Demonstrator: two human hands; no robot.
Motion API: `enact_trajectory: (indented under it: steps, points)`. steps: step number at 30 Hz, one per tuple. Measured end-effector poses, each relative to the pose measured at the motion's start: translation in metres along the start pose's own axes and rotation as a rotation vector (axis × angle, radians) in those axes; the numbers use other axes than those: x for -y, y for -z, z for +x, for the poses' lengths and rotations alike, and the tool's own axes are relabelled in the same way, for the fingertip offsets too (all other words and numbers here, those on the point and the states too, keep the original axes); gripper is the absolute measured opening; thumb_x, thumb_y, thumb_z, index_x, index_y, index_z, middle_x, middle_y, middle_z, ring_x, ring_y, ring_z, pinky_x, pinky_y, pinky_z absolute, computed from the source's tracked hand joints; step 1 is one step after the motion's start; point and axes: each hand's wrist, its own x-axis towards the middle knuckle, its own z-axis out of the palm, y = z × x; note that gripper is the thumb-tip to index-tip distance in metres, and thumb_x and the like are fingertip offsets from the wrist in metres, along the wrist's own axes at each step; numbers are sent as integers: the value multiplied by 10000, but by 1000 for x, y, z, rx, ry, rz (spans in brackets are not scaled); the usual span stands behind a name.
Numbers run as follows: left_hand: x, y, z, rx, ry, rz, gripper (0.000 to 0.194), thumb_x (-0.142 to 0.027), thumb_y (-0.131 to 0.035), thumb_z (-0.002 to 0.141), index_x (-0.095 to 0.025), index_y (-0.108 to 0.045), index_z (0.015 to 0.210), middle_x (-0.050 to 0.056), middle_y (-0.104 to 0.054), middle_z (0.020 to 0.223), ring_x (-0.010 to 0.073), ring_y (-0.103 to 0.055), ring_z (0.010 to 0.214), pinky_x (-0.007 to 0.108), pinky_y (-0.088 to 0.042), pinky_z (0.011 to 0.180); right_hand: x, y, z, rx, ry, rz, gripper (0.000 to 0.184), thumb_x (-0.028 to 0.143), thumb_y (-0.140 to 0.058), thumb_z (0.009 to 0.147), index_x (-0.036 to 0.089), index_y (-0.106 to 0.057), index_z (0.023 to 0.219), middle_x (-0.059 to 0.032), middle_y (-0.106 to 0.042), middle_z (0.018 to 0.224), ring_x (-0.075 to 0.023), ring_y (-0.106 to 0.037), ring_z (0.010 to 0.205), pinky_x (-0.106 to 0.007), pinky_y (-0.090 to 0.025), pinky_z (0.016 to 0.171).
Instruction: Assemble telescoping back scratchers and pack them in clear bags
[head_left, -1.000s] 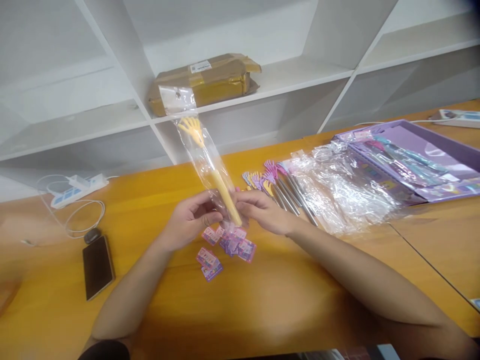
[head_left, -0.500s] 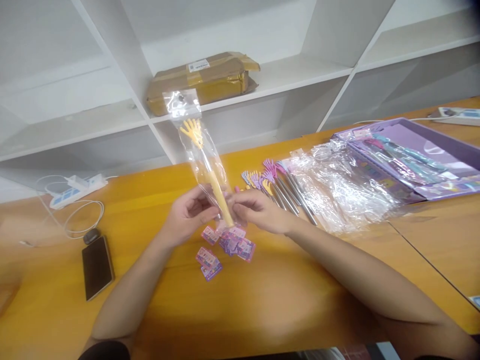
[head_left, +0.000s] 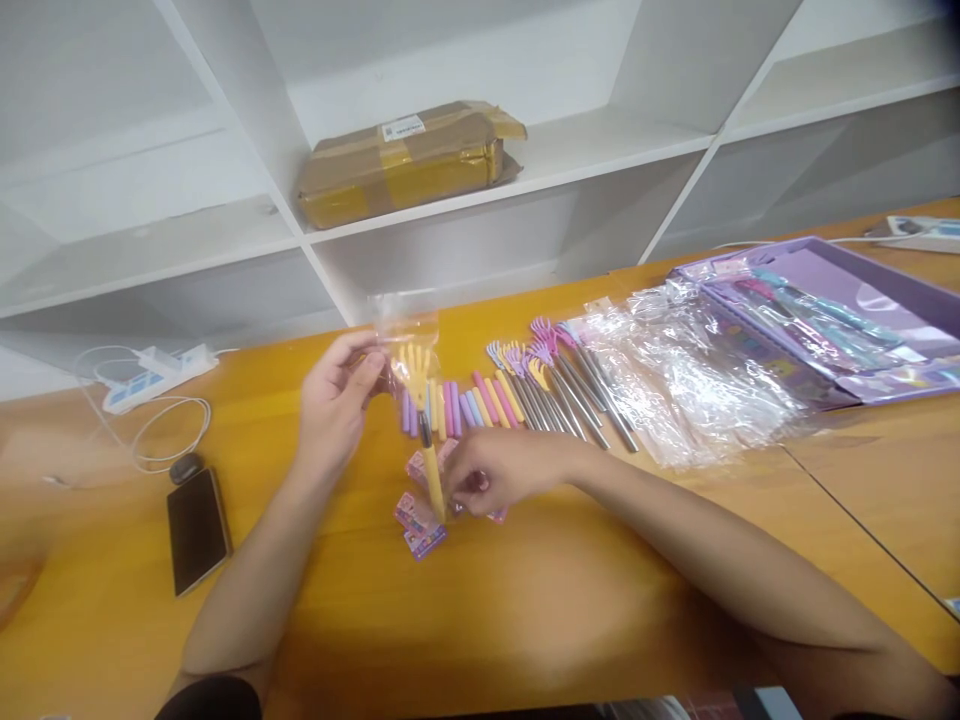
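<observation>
A yellow hand-shaped back scratcher [head_left: 429,455] lies inside a clear plastic bag [head_left: 405,318], its fingers pointing away from me and its handle towards me. My left hand [head_left: 334,400] pinches the bag's side near the top. My right hand [head_left: 491,470] is closed at the bag's lower end, beside the yellow handle; its fingertips are partly hidden. Beneath them lie small pink and purple cards [head_left: 421,522], some covered by my right hand. Beyond the bag lie a row of coloured handle tubes [head_left: 480,402] and several back scratcher rods [head_left: 577,390] with hand-shaped heads.
A heap of clear plastic bags [head_left: 690,380] lies to the right, against a purple box [head_left: 892,285] holding bagged back scratchers. At left are a phone [head_left: 198,532], a power strip [head_left: 159,378] and a white cable. A taped cardboard box [head_left: 405,165] sits on the white shelf.
The bagged back scratcher has come down and towards me. My left hand has shifted up to the bag's top, my right hand down to its lower end. The row of handle tubes now shows.
</observation>
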Motion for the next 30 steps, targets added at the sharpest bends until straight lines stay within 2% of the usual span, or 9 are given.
enact_trajectory:
  steps: [2,5,8,11,16,20,25,30]
  points:
    - [-1,1,1,14,4,10,232,-357,-800,920,-230,-764,1112,44,-719,991,144,-684,867,232,-593,720,-5,-5,1,83,-36,-35,127,143,-617,827,159,-662,710,63,-537,655,-72,-449,604,-227,-340,622]
    - [-1,1,0,100,49,63,304,-332,-818,909,-227,-736,1181,47,-728,992,141,-692,848,223,-588,719,-11,-13,4,219,-112,-79,155,214,-650,857,158,-703,722,58,-558,648,-79,-451,591,-233,-307,590]
    - [0,0,-2,207,76,144,361,-307,-817,910,-227,-700,1242,21,-692,902,136,-673,755,242,-581,691,-14,-19,6,366,-215,-57,148,238,-681,863,155,-803,860,41,-643,700,-91,-503,623,-228,-316,598]
    - [1,0,-4,305,80,233,326,-318,-809,917,-234,-712,1217,3,-626,864,133,-641,727,251,-573,674,-17,-23,8,472,-307,-42,213,221,-707,866,148,-852,1003,21,-712,771,-105,-562,682,-215,-349,615]
    - [3,2,-6,341,56,358,250,-346,-777,949,-252,-736,1176,-16,-562,818,118,-585,724,227,-537,667,-17,-26,9,500,-357,-82,254,249,-712,904,141,-859,1081,10,-732,774,-111,-600,693,-214,-355,597]
    - [4,1,-7,341,54,368,257,-365,-766,959,-238,-730,1179,-17,-592,789,123,-604,703,237,-534,661,-12,-24,9,525,-376,-107,268,292,-729,930,128,-857,1099,-5,-760,822,-122,-629,734,-217,-373,602]
    - [5,0,-8,332,62,371,255,-382,-746,975,-231,-726,1179,-17,-632,768,123,-636,681,233,-538,644,-7,-22,10,526,-350,-146,244,235,-724,934,128,-857,1109,-8,-777,853,-111,-608,698,-217,-387,620]
    - [4,-3,-8,301,66,340,215,-389,-751,971,-217,-729,1097,-12,-661,748,118,-644,651,225,-540,620,-8,-23,9,524,-359,-156,258,300,-736,932,126,-861,1076,-14,-763,823,-119,-577,675,-240,-365,616]
